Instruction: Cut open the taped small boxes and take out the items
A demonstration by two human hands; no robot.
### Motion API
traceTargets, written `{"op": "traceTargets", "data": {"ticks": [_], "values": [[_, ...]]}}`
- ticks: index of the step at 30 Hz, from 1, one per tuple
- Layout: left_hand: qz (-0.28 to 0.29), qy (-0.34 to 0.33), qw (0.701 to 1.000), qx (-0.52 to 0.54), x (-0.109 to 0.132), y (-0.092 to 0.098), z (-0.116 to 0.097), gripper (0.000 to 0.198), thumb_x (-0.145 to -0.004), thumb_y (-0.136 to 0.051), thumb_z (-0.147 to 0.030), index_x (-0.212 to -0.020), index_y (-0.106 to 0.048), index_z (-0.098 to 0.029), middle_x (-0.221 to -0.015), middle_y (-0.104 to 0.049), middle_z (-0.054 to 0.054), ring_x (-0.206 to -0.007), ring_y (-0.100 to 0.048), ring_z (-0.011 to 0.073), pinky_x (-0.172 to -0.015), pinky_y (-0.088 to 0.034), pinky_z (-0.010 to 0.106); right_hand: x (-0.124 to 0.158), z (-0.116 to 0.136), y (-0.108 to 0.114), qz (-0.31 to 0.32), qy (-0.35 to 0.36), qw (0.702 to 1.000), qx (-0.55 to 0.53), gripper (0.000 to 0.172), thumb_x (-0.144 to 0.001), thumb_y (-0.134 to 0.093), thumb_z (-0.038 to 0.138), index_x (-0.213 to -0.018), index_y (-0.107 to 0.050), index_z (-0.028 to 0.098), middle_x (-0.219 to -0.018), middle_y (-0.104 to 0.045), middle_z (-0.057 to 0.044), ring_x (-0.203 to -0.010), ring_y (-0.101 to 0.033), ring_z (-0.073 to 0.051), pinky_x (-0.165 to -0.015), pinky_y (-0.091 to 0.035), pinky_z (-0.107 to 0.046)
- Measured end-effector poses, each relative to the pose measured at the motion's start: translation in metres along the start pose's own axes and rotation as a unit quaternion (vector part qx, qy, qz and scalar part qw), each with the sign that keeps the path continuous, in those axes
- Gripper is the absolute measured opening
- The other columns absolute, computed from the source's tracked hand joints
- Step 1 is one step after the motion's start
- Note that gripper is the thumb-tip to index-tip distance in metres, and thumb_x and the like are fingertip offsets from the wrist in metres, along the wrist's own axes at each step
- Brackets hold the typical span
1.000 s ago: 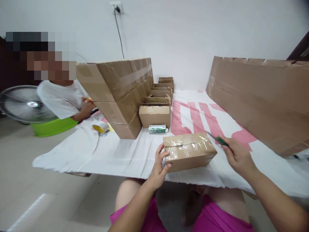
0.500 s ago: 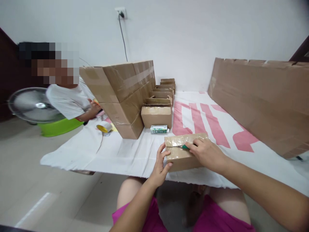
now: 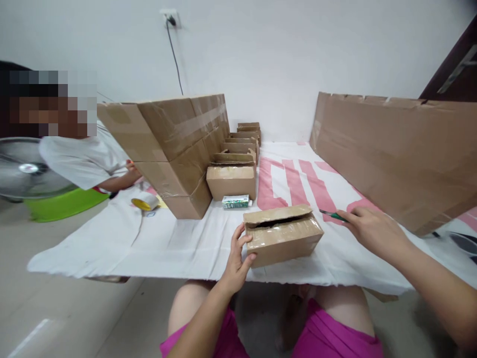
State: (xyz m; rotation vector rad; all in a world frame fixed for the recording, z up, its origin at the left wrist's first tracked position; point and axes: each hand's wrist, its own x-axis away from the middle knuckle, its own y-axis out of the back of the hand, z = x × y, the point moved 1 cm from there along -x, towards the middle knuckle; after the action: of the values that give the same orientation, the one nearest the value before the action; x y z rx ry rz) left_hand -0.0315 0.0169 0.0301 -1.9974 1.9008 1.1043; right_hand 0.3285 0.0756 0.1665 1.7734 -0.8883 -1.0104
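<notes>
A small cardboard box (image 3: pixel 285 243) lies in front of me, its taped top slit along the seam and gaping slightly. My left hand (image 3: pixel 238 256) grips its left end, thumb on the near side and fingers along the top corner. To the right of the box, my right hand (image 3: pixel 367 228) holds a green-handled utility knife (image 3: pixel 337 216) whose blade points left, apart from the cardboard. Behind the box sits a small green-and-white carton (image 3: pixel 236 201).
Stacked taped boxes (image 3: pixel 175 159) stand to the left, beside a row of opened boxes (image 3: pixel 231 183). A large cardboard box (image 3: pixel 395 154) is at the right. A tape roll (image 3: pixel 145 201) lies near a co-worker (image 3: pixel 82 154) on the white cloth (image 3: pixel 156 253).
My right hand has pulled the knife off the box to the right. The seam on top has opened into a dark gap. My left hand keeps its hold.
</notes>
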Motion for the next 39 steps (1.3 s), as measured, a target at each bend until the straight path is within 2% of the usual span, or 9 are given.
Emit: {"op": "traceTargets", "data": {"ticks": [4,9,12,14,18,21,25,31,39], "values": [[0.003,0.027,0.999,0.036,0.000,0.001,-0.003,0.037,-0.094,-0.050,-0.030,-0.130,-0.042,-0.030,-0.157,-0.015,0.010,-0.146,-0.017,0.0289,-0.115,-0.021,0.056,0.026,-0.031,-0.036,0.052,-0.049,0.997,-0.031,0.033,-0.092,-0.047,0.032,-0.117,-0.067,0.025,-0.095,-0.067,-0.010,-0.085,-0.065,-0.027,-0.066,-0.046,-0.034],[0.008,0.046,0.994,0.098,0.001,0.001,-0.009,0.035,-0.092,-0.054,-0.028,-0.127,-0.048,-0.031,-0.157,-0.019,0.007,-0.147,-0.017,0.0276,-0.117,-0.019,0.052,0.057,-0.037,-0.096,0.126,-0.085,0.983,-0.100,0.039,-0.091,-0.046,0.031,-0.123,-0.063,0.020,-0.107,-0.067,-0.013,-0.096,-0.065,-0.028,-0.075,-0.050,-0.037],[-0.008,0.061,0.988,0.140,0.002,-0.002,-0.009,0.047,-0.093,-0.053,-0.027,-0.137,-0.038,-0.034,-0.157,-0.021,0.006,-0.146,-0.021,0.0253,-0.116,-0.024,0.049,0.066,-0.032,-0.119,0.184,-0.101,0.970,-0.126,0.043,-0.087,-0.049,0.026,-0.128,-0.059,0.018,-0.107,-0.067,-0.013,-0.095,-0.066,-0.029,-0.077,-0.050,-0.037],[-0.020,0.090,0.983,0.160,0.002,-0.005,-0.009,0.057,-0.093,-0.052,-0.029,-0.143,-0.028,-0.035,-0.157,-0.023,0.007,-0.144,-0.024,0.0244,-0.114,-0.029,0.047,0.065,-0.028,-0.123,0.186,-0.099,0.968,-0.138,0.043,-0.085,-0.052,0.026,-0.127,-0.060,0.017,-0.108,-0.066,-0.014,-0.097,-0.065,-0.029,-0.081,-0.050,-0.038],[-0.005,0.114,0.984,0.139,-0.001,-0.004,-0.009,0.054,-0.092,-0.053,-0.034,-0.142,-0.033,-0.030,-0.156,-0.024,0.009,-0.144,-0.023,0.0261,-0.114,-0.028,0.047,0.051,-0.014,-0.104,0.023,-0.069,0.978,-0.198,0.039,-0.091,-0.049,0.039,-0.121,-0.061,0.017,-0.114,-0.064,-0.015,-0.106,-0.060,-0.030,-0.092,-0.048,-0.044],[0.012,0.092,0.991,0.094,-0.004,0.000,-0.012,0.043,-0.093,-0.051,-0.035,-0.134,-0.045,-0.029,-0.154,-0.026,0.008,-0.146,-0.018,0.0266,-0.117,-0.021,0.050,0.040,0.006,-0.076,-0.125,-0.037,0.959,-0.252,0.037,-0.094,-0.046,0.039,-0.123,-0.057,0.019,-0.114,-0.063,-0.013,-0.109,-0.058,-0.028,-0.093,-0.048,-0.045],[0.012,0.095,0.992,0.078,-0.009,0.002,-0.018,0.039,-0.088,-0.058,-0.042,-0.124,-0.055,-0.026,-0.151,-0.028,0.010,-0.146,-0.016,0.0303,-0.117,-0.020,0.053,0.028,0.038,-0.035,-0.228,0.047,0.926,-0.297,0.030,-0.093,-0.053,0.030,-0.121,-0.057,0.021,-0.114,-0.062,-0.012,-0.108,-0.058,-0.026,-0.092,-0.048,-0.045],[-0.043,0.127,0.987,0.087,-0.022,-0.007,-0.025,0.035,-0.089,-0.054,-0.049,-0.105,-0.067,-0.022,-0.150,-0.027,0.009,-0.143,-0.022,0.0321,-0.116,-0.023,0.052,0.002,0.078,0.002,-0.265,0.120,0.898,-0.330,0.021,-0.090,-0.057,0.024,-0.111,-0.061,0.022,-0.110,-0.063,-0.010,-0.109,-0.055,-0.026,-0.093,-0.047,-0.045],[-0.044,0.125,0.987,0.089,-0.021,-0.010,-0.027,0.039,-0.090,-0.051,-0.049,-0.113,-0.067,-0.021,-0.151,-0.029,0.009,-0.141,-0.028,0.0311,-0.116,-0.025,0.050,-0.030,0.114,0.012,-0.239,0.128,0.908,-0.319,0.017,-0.091,-0.056,0.024,-0.105,-0.064,0.020,-0.106,-0.067,-0.008,-0.103,-0.054,-0.025,-0.092,-0.043,-0.043]]}}
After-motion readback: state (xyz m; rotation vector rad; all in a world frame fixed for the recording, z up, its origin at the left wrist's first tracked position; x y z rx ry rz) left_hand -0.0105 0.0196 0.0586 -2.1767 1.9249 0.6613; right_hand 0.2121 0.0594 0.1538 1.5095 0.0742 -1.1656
